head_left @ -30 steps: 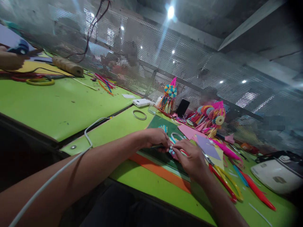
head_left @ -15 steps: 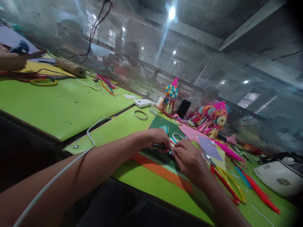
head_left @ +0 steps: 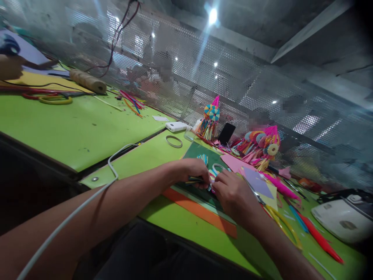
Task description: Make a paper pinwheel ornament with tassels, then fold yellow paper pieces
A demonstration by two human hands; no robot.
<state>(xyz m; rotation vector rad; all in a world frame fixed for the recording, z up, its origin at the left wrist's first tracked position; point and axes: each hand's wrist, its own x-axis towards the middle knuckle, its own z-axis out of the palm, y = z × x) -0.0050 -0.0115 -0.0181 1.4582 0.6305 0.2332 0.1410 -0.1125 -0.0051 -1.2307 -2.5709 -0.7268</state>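
over the dark green sheet point(head_left: 217, 156) on the counter point(head_left: 148, 157), a small pink piece point(head_left: 213, 186) sits between the two hands, partly hidden by fingers. change noted: the right forearm has swung outward and now covers the red handle of the scissors point(head_left: 283, 224), while the fingertips remain together at the piece. judged an adjustment of angle, not a release; the piece stays under control.

left hand point(head_left: 197, 170): fingers closed, pinching the piece from its left side; thin paper strips point(head_left: 194, 179) show beneath the palm, whether gripped or not cannot tell. right hand point(head_left: 233, 191): fingers bent, seemingly pinching the piece from the opposite side. piece lies at both sets of fingertips, touching them.

just beyond the hands: a striped fringe point(head_left: 203, 158) and a pale loop point(head_left: 218, 168). nearer the body, an orange sheet point(head_left: 199, 209); to the right, pink paper point(head_left: 233, 160) and purple paper point(head_left: 258, 181). farther back, tasselled ornaments point(head_left: 211, 112), a phone point(head_left: 226, 133) and a clear jar point(head_left: 189, 134). at far left, a co-worker's hand point(head_left: 10, 68).
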